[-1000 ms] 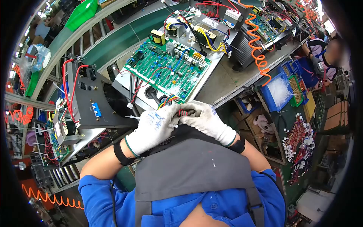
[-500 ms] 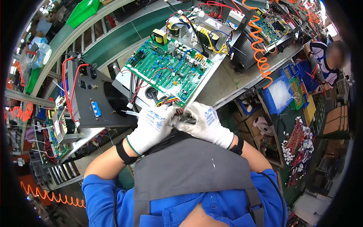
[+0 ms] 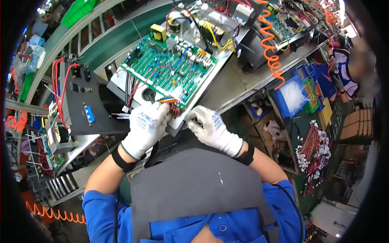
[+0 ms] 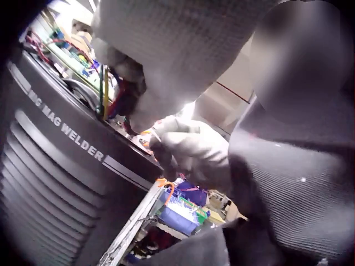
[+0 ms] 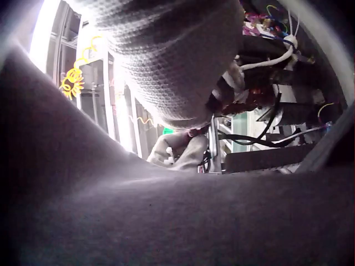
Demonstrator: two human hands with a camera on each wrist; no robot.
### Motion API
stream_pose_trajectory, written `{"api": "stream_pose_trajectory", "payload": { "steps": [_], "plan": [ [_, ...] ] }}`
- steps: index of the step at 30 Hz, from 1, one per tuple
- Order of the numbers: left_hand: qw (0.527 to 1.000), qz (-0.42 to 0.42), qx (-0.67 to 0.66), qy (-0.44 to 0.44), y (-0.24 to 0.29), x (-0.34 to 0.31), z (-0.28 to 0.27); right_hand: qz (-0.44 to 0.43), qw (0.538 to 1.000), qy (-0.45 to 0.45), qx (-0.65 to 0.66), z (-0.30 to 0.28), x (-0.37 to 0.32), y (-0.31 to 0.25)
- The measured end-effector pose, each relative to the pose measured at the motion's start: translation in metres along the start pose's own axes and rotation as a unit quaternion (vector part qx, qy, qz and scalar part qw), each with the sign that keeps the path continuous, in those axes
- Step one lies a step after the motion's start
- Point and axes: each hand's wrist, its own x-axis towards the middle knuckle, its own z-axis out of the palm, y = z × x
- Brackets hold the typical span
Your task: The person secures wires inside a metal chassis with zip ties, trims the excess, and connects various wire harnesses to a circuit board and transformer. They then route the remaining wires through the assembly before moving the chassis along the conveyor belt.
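Observation:
My white-gloved left hand (image 3: 146, 126) grips a bundle of coloured wires (image 3: 168, 100) at the near corner of a green circuit board (image 3: 166, 73). Beside its fingertips lies a ring wound with red and black wire (image 3: 175, 109). Thin white strips like cable ties (image 3: 121, 116) stick out on the left of that hand. My right hand (image 3: 208, 126), also gloved, is just right of the ring, its fingers bent and thumb close to them; I cannot tell whether they pinch anything. In the left wrist view a grey welder housing (image 4: 72, 160) stands beside the wires (image 4: 105, 91).
A grey housing with a blue connector (image 3: 89, 114) and red cables stands at left. Coiled orange air hoses (image 3: 267, 44) hang at right, near a blue bin of white strips (image 3: 291, 98) and a pile of wire harnesses (image 3: 315, 148). Another person (image 3: 344, 73) is at far right.
My hands were together over the wound ring and have moved apart. The left hand has shifted left with the wires, and the ring now shows at the board's corner. The view has shifted slightly.

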Motion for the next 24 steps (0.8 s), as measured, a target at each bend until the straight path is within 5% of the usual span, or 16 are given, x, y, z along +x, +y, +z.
{"api": "stream_pose_trajectory", "payload": {
  "steps": [6,7,12,15,17,19,21,24],
  "plan": [
    [0.998,0.034,-0.006,0.048,0.044,-0.004,-0.019,-0.04,0.999,-0.006,0.036,-0.007,-0.003,-0.003],
    [0.999,0.033,-0.014,0.003,0.049,-0.004,-0.018,-0.043,0.998,-0.007,0.036,-0.008,-0.004,-0.006],
    [0.99,0.115,-0.065,0.047,0.055,0.003,-0.021,0.009,0.994,-0.026,0.108,-0.012,-0.002,-0.007],
    [0.995,0.091,-0.044,-0.014,0.039,0.004,-0.012,0.01,0.99,-0.025,0.142,-0.012,-0.001,-0.008],
    [0.999,0.034,0.002,-0.015,0.017,0.005,-0.006,0.129,0.965,-0.092,0.209,-0.018,0.002,-0.016],
    [0.999,0.042,0.018,0.03,0.002,-0.001,-0.005,0.11,0.963,-0.084,0.231,-0.014,0.002,-0.013],
    [0.999,0.005,0.014,-0.032,0.002,-0.008,-0.008,0.065,0.972,-0.044,0.219,-0.012,0.003,-0.01],
    [0.995,0.085,-0.037,0.029,0.029,-0.006,-0.022,0.125,0.961,-0.077,0.233,-0.022,0.004,-0.014]
  ]
}}
